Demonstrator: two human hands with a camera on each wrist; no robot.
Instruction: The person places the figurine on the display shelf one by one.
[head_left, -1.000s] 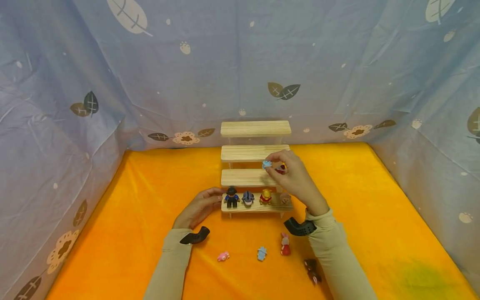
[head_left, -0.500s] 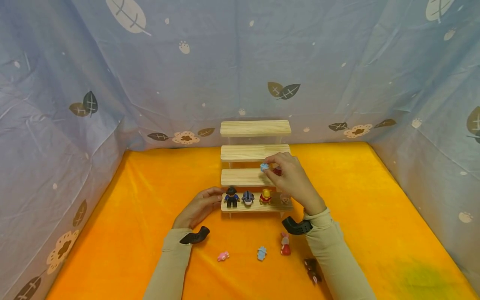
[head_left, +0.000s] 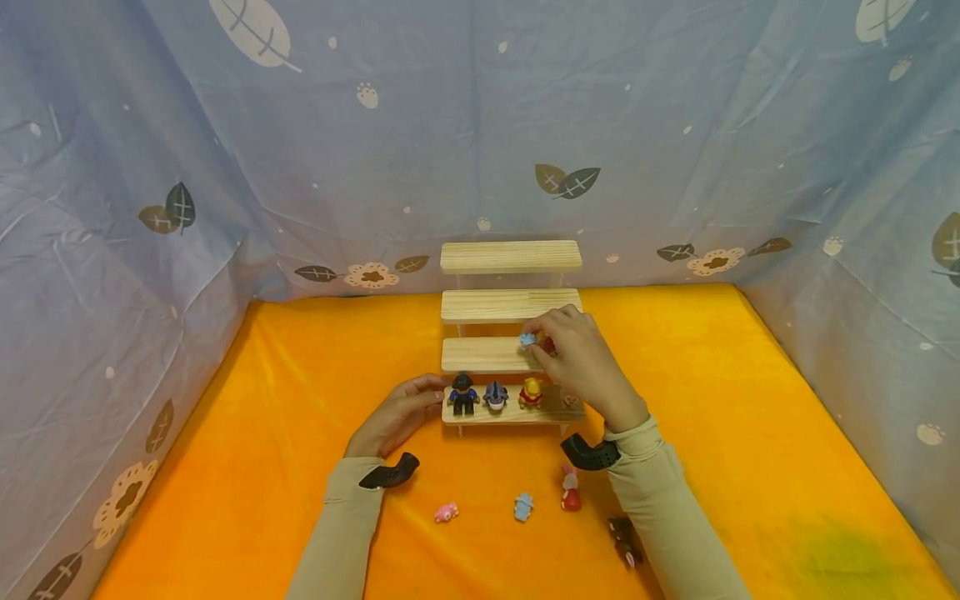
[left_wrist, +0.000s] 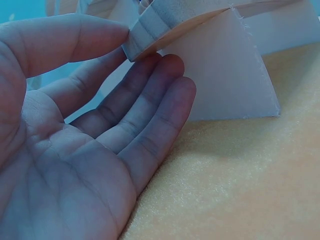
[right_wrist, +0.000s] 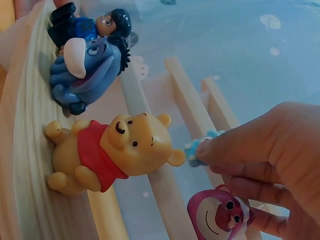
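Observation:
My right hand (head_left: 588,367) pinches a small light-blue figurine (right_wrist: 192,154) between thumb and fingers, at the second step of the wooden stepped shelf (head_left: 483,354). Close by that hand, a pink bear figurine (right_wrist: 212,217) is partly covered by fingers. My left hand (head_left: 397,414) holds the left end of the lowest step, thumb at the plank's corner and fingers beneath. Along this step sit a black-haired doll (head_left: 463,396), a blue-grey donkey (head_left: 496,397), a yellow bear in a red shirt (head_left: 531,393) and a half-hidden pinkish figure (head_left: 570,398).
On the orange cloth (head_left: 315,350) in front lie a pink toy (head_left: 446,512), a light-blue toy (head_left: 522,507), a rabbit in red (head_left: 571,492) and a dark brown figure (head_left: 626,542). Behind the shelf hangs a blue patterned curtain (head_left: 420,150).
My right hand has shifted slightly left and lowered the light-blue figurine toward the second step. The left hand has stayed at the shelf's end.

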